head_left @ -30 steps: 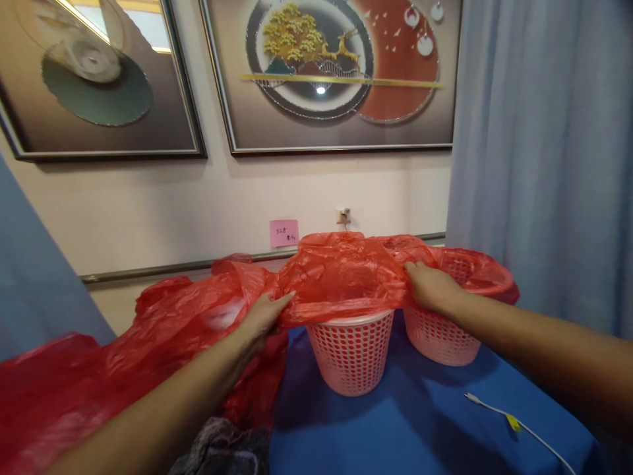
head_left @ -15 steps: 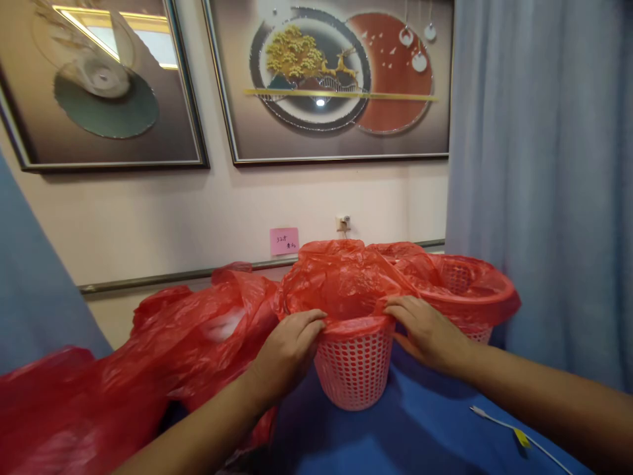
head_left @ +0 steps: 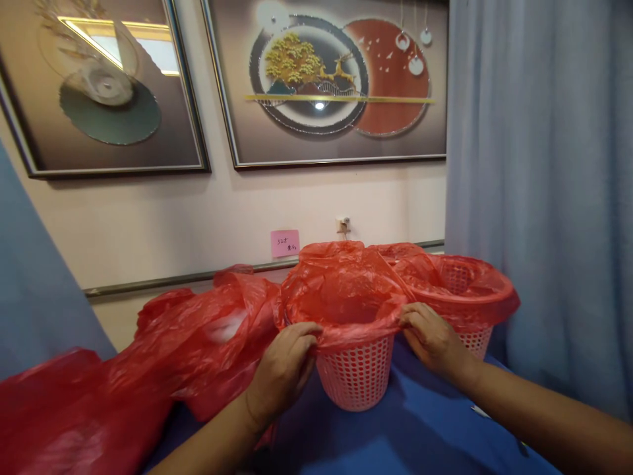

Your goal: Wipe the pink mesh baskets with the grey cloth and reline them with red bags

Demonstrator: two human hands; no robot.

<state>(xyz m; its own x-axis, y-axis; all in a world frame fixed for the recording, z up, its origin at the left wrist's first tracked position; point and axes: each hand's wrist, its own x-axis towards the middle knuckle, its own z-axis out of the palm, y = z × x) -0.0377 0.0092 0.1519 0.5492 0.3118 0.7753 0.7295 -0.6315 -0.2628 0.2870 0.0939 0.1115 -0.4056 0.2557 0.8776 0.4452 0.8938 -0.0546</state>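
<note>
A pink perforated plastic basket (head_left: pixel 357 376) stands upright on a blue cloth. Inside it and folded over its front rim is a thin red plastic bag (head_left: pixel 341 264), puffed up at the back. My left hand (head_left: pixel 287 359) is closed on the bag's edge at the front left of the rim. At the right side of the rim my right hand (head_left: pixel 434 340) pinches the bag's edge between thumb and fingers. Just behind my right hand is a second basket (head_left: pixel 477 340), its rim also covered by a red bag.
Crumpled red plastic bags (head_left: pixel 198 343) spread over the left side. The blue cloth (head_left: pixel 336 448) lies beneath the baskets, and a white cable end (head_left: pixel 479 411) shows by my right forearm. Curtains (head_left: pixel 534 198) hang at the right. A rail (head_left: pixel 163 284) runs along the wall.
My right hand has moved right along the rim, drawing the bag's edge outward. My left hand has shifted slightly down. The bag's front edge now folds further over the rim.
</note>
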